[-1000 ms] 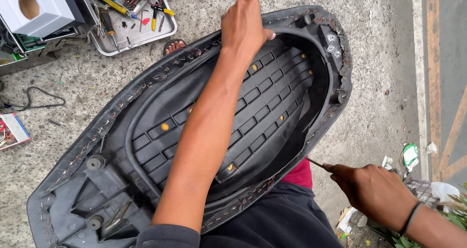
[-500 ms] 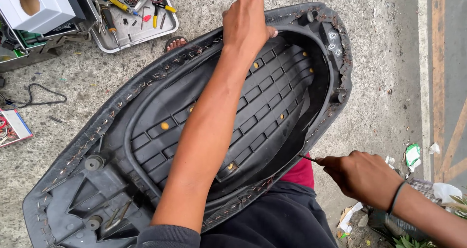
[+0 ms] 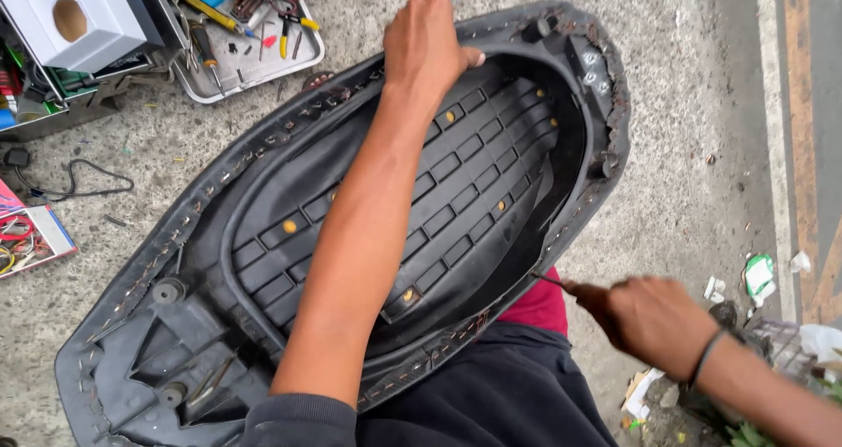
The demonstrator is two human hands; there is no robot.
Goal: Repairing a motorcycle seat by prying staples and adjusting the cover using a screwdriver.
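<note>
The one camera sits on my head and looks steeply down, close over my arms, so my left hand grips the far rim of the upturned black plastic motorcycle seat base up-frame, and my right hand sits nearer me at lower right.

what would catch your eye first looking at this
A big black motorbike seat lies upside down across the middle, its ribbed underside up. The left hand grips its far edge, while the right hand holds a thin tool at the near edge. A tray of tools sits top left.
</note>
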